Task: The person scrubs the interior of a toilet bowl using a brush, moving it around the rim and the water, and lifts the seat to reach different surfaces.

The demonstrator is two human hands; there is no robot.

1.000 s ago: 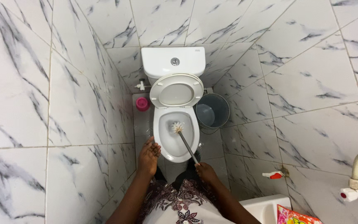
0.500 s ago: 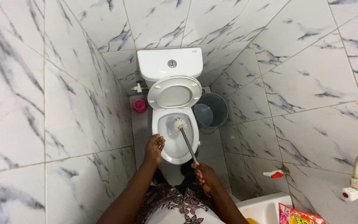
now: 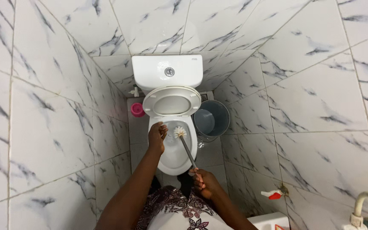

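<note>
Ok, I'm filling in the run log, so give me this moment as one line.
right hand: grips toilet brush handle | brush head: inside toilet bowl | left hand: on bowl's left rim | seat lid: raised | grey bin: beside toilet

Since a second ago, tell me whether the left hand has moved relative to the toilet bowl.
Yes. The left hand has moved forward along the rim of the toilet bowl, from near its front edge to up beside the brush head.

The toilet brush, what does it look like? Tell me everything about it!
The toilet brush has a thin, straight grey handle and a round head of white bristles. It slants down into the white toilet bowl, head near the back of the bowl. The right hand grips the handle's end. The left hand is close to the bristles, on the bowl's rim.
</note>
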